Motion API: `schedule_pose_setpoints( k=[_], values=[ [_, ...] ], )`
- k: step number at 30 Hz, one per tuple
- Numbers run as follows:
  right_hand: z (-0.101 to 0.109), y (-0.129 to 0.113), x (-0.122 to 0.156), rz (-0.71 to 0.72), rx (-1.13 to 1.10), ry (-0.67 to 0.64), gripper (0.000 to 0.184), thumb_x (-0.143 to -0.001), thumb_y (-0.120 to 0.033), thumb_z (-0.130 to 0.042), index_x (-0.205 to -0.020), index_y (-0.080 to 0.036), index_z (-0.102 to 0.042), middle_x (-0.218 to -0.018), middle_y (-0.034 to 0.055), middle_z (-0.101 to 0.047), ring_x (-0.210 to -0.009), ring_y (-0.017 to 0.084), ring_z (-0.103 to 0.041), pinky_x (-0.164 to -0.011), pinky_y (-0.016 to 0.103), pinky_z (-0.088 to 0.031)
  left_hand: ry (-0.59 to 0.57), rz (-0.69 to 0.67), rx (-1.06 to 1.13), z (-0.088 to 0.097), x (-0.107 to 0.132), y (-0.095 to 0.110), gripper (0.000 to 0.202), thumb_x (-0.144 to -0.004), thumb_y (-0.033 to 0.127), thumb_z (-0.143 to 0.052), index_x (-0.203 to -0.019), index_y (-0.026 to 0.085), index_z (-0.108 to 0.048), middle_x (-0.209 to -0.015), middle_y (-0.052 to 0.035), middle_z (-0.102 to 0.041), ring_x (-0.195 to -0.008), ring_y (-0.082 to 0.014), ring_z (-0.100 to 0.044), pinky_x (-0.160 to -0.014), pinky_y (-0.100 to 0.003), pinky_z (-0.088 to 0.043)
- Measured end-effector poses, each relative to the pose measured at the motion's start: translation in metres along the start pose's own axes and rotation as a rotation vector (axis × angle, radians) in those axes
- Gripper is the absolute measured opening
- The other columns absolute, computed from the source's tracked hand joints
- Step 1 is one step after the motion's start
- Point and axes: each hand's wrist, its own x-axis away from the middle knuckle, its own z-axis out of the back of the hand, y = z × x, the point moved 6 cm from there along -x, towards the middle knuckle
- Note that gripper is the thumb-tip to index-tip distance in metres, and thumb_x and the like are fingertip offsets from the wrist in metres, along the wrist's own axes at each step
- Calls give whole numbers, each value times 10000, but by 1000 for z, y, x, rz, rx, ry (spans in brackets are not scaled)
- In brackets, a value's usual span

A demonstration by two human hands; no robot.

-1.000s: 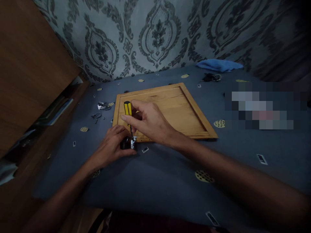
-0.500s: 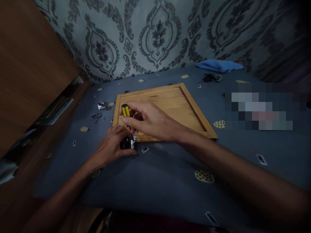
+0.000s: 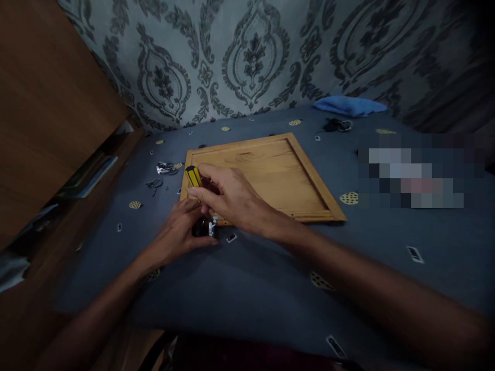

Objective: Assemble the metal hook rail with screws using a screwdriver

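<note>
Item: left hand, bare; its forearm is showing bare as far as the lower left edge of the view.
Item: right hand, bare; its forearm is showing bare, widening toward the lower right corner, dim in the low light.

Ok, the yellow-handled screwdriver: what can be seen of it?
The screwdriver has a yellow handle with black stripes, plastic by the look. It stands tilted, top leaning left. The right hand grips the lower handle and hides the shaft. It points down toward a small metal fitting that the left hand holds on the dark blue cover, at the near left corner of the wooden panel.
</note>
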Motion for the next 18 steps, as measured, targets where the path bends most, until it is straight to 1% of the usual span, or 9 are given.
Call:
schedule_pose_setpoints(
  k=[3, 7, 13, 18],
  values=[
    [0, 2, -1, 14, 13, 15, 280, -982, -189, -605, -755, -220, -444, -700, -44, -505, -701, 136, -497, -655, 268, -352, -29, 14, -17, 1, -1, 1, 538, -870, 622, -752, -1195, 196, -706, -1252, -129, -715, -1204, -380, -628, -1020, -533, -519],
    [0, 5, -3, 32, 11, 27, 270, -983, -213, -600, -762, -220, -444, -702, -44, -504, -704, 136, -501, -655, 264, -348, -55, 54, -33, 0, -1, 0, 532, -860, 622, -759, -1158, 183, -716, -1170, -126, -716, -1146, -371, -632, -1000, -526, -513],
    [0, 8, -7, 34, 2, 16, 267, -985, -266, -588, -761, -220, -449, -704, -36, -501, -696, 137, -494, -627, 258, -343, -52, 65, -25, -2, 0, -3, 581, -863, 608, -766, -1230, 163, -701, -1193, -138, -705, -1162, -367, -622, -1034, -531, -489],
    [0, 8, -6, 30, -28, -5, 255, -987, -254, -588, -771, -221, -458, -707, -34, -511, -707, 144, -510, -626, 256, -369, -45, 73, -30, -2, 1, -4, 538, -846, 577, -796, -1197, 178, -718, -1198, -132, -711, -1179, -375, -624, -1026, -528, -502]
  ],
)
